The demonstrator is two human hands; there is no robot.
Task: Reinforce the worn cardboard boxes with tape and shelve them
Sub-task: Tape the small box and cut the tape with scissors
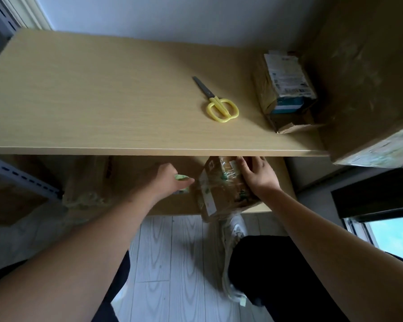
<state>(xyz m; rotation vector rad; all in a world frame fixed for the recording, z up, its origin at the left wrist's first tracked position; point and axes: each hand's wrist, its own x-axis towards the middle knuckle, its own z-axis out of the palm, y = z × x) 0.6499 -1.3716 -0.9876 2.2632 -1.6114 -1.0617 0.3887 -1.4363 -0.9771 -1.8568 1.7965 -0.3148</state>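
I've got the small tape-wrapped brown cardboard box (221, 184) going onto the lower shelf (172, 205), right hand (258, 175) fingers grasping its side, left hand (165, 180) pinching something pale green, other boxes (286, 87) and yellow-handled scissors (216, 102) on the bench (102, 101), so likely more left.

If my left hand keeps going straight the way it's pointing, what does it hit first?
Most likely the taped cardboard box on the lower shelf; your left hand points right at its near side, though depth is unclear.
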